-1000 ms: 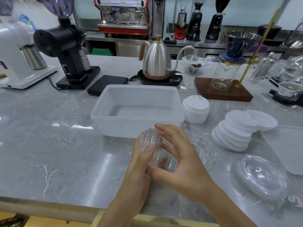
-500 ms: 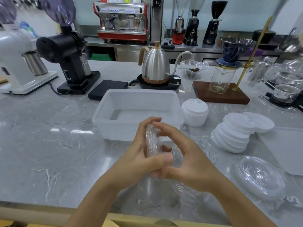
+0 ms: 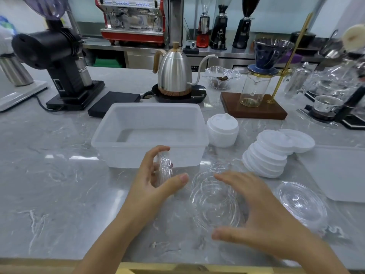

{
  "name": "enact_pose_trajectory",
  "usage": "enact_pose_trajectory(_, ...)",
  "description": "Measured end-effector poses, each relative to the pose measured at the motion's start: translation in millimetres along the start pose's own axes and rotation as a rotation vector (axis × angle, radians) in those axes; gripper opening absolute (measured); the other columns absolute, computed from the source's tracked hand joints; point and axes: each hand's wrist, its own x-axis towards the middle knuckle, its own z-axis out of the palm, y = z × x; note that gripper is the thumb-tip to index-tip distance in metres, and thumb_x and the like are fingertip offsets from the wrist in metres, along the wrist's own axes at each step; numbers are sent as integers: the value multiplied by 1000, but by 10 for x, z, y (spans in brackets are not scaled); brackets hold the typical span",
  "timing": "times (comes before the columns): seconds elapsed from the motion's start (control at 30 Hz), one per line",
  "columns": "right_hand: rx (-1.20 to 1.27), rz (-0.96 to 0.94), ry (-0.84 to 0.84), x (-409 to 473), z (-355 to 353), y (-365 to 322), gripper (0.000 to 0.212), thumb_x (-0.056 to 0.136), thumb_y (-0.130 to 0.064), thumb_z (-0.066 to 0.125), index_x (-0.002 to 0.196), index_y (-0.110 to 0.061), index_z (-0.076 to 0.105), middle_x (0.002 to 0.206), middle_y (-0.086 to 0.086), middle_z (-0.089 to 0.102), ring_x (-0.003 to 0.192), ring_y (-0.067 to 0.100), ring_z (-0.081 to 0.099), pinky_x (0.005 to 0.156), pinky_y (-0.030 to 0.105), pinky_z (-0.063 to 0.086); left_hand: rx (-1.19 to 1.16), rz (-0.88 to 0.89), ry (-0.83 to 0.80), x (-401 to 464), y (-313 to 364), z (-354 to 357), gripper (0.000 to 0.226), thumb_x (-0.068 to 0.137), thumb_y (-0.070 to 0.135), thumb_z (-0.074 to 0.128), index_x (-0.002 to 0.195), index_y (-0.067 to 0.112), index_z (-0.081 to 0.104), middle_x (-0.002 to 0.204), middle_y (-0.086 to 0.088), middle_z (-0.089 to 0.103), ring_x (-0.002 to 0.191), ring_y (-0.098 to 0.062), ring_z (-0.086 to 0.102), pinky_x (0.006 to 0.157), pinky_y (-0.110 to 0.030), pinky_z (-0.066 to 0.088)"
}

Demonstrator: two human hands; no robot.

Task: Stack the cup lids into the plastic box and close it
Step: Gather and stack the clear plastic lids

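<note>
**Clear lids in the left hand, box uncovered**

The left hand (image 3: 156,182) grasped a small stack of clear lids (image 3: 164,168) on edge, thumb on the near side and fingers over the top, just in front of the near wall of the plastic box (image 3: 126,155). The box stood uncovered on the grey marble counter (image 3: 59,175), with no lids visible inside it. The right hand (image 3: 262,214) was spread wide with straight fingers over a second pile of clear lids (image 3: 213,202) lying flat on the counter; whether it touched them could not be told.

To the right of that pile lay another clear domed lid (image 3: 302,202). A slanting stack of white flat lids (image 3: 266,155) sat further back on the right, and a short stack of white sip lids (image 3: 222,128) stood just beside the box's right wall. The frosted box lid (image 3: 339,175) lay flat at the right edge.

Behind the box stood a steel gooseneck kettle (image 3: 174,74) on a black base; small lettering near its bottom edge was too blurred to read. A black grinder (image 3: 57,62) stood far left, and a red espresso machine (image 3: 132,18) on the back bench showed no legible brand.
</note>
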Motion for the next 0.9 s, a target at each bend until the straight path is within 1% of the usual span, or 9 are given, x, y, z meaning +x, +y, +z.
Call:
enact_pose_trajectory(0.1, -76, -36, -19, 16, 44, -14, 93, 54, -78, 68, 134, -56, 27, 135, -43, 19, 127, -26, 8, 111, 13, 9, 21, -1, -17, -16, 15, 3, 76, 55, 56, 81, 127, 52, 56, 113, 2, 65, 97, -17, 71, 87, -31, 56)
enact_pose_trajectory(0.17, -56, -34, 19, 43, 58, -13, 90, 56, -74, 67, 135, -53, 28, 131, -44, 24, 124, -22, 17, 112, 17, 14, 40, 6, -35, -42, 27, 5, 76, 55, 55, 81, 127, 52, 56, 111, 1, 65, 95, -10, 71, 78, -20, 54)
enact_pose_trajectory(0.27, -10, -4, 54, 84, 86, 7, 92, 56, -72, 66, 138, -51, 29, 129, -42, 30, 126, -7, 29, 109, 17, 20, 56, 14, -48, -63, 31, -3, 78, 56, 54, 81, 129, 51, 55, 111, 0, 65, 96, -9, 72, 76, -12, 53)
enact_pose_trajectory(0.4, 64, 47, 107, 144, 133, 68, 95, 57, -66, 74, 140, -51, 31, 126, -39, 32, 123, -10, 31, 104, 7, 21, 43, 16, -54, -62, 41, 7, 78, 55, 53, 81, 129, 52, 55, 113, 0, 65, 97, -10, 72, 76, -12, 53)
enact_pose_trajectory(0.5, 184, 97, 201, 208, 176, 86, 95, 58, -45, 88, 137, -52, 36, 120, -36, 34, 113, -16, 38, 93, -4, 25, 29, 14, -52, -56, 51, 13, 79, 54, 52, 81, 129, 51, 56, 115, -1, 65, 97, -10, 72, 76, -12, 53)
enact_pose_trajectory(0.6, 269, 112, 347, 259, 201, 92, 86, 62, -25, 93, 126, -55, 44, 113, -29, 43, 95, -10, 50, 84, -2, 34, 13, 11, -55, -59, 65, 10, 78, 54, 52, 81, 128, 51, 57, 117, -3, 65, 97, -11, 72, 76, -12, 53)
enact_pose_trajectory(0.7, 311, 121, 433, 285, 207, 90, 82, 68, -12, 89, 126, -53, 47, 111, -25, 48, 91, -1, 55, 82, 1, 38, -11, 2, -63, -58, 68, 7, 77, 55, 51, 81, 129, 51, 56, 119, -5, 64, 100, -18, 73, 77, -14, 54)
enact_pose_trajectory(0.8, 442, 151, 511, 306, 226, 104, 72, 79, -2, 80, 135, -36, 50, 102, -9, 60, 84, 13, 58, 77, 4, 43, -36, -2, -71, -57, 63, 6, 74, 57, 49, 81, 127, 50, 58, 120, -6, 64, 100, -22, 73, 78, -14, 55)
enact_pose_trajectory(0.9, 651, 171, 541, 323, 245, 117, 63, 88, 5, 68, 136, -30, 50, 93, -4, 68, 81, 10, 65, 79, 9, 48, -35, 3, -77, -53, 38, -2, 76, 58, 48, 82, 129, 49, 57, 120, -5, 65, 100, -20, 74, 78, -15, 56)
